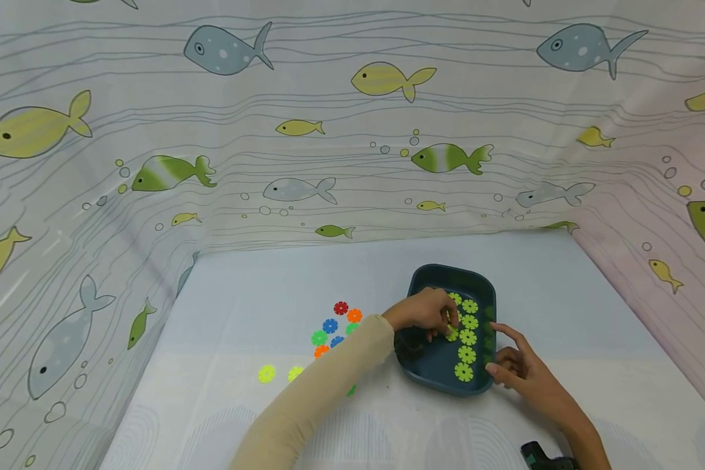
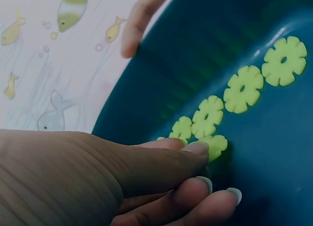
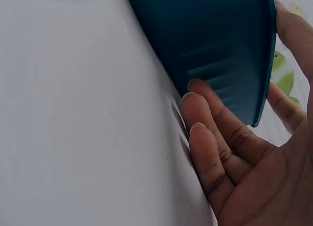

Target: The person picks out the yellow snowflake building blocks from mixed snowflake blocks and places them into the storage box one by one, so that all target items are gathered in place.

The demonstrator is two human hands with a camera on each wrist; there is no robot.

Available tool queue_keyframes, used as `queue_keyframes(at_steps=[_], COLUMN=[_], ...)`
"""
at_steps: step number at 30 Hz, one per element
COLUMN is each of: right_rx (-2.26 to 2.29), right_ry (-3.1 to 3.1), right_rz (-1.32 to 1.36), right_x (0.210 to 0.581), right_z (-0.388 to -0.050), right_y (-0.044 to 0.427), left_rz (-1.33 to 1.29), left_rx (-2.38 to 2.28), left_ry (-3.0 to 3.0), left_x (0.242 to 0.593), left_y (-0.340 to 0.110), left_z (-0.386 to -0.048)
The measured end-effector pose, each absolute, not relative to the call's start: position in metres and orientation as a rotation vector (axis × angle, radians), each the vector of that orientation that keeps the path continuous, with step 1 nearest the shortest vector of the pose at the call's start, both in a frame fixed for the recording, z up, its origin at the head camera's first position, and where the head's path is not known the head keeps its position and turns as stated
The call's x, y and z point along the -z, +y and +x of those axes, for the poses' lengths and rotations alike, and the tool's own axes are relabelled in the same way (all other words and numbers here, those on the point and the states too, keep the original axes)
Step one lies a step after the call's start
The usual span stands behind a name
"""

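A dark blue tray (image 1: 440, 385) with raised walls stands on the white table. Inside it lie several yellow-green notched plastic discs (image 1: 463, 372), most of them in a line along the right side. My left hand (image 1: 425, 310) reaches into the tray and pinches one more yellow-green disc (image 2: 218, 146) between thumb and fingers, close beside the line; part of that disc is hidden by the fingertips. At the tray's right wall, my right hand (image 1: 525, 372) holds the rim, with its other fingers (image 3: 203, 147) curled against the outside of the wall.
Loose notched discs in red (image 1: 341, 308), orange (image 1: 354, 316), blue (image 1: 329, 326) and green (image 1: 319, 337) lie left of the tray, partly behind the left sleeve (image 1: 323, 385). A yellow disc (image 1: 267, 373) lies farther left. A fish-patterned curtain (image 1: 376, 196) surrounds the table.
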State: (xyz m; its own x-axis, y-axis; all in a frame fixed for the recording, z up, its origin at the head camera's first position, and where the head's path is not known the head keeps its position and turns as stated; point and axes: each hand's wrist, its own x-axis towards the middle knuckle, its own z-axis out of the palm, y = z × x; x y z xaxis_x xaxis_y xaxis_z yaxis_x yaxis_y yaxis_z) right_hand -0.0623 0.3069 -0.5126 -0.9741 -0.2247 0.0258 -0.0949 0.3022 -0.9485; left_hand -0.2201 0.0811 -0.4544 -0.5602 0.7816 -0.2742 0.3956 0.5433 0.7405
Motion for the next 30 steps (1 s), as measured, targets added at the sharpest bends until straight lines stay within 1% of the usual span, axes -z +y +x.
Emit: queue_keyframes(at_steps=[14,22,27,30], right_rx=[1.754,1.752,1.751,1.747], right_ry=[2.461,2.458,2.456,2.458], right_rz=[-0.306,-0.304,-0.284,-0.271], right_x=[0.512,0.512,0.513,0.514], right_z=[-0.063,-0.063,-0.063,-0.063], right_y=[0.306,0.306,0.306,0.306], left_rz=[1.002,1.038,1.121,1.215], left_rx=[-0.733,-0.799,-0.847,-0.868], left_ry=[2.259,2.237,2.251,2.289], left_x=[0.457,0.454,0.452,0.451], left_y=[0.083,0.080,0.074,0.069], left_z=[-0.221,-0.219,-0.218,-0.218])
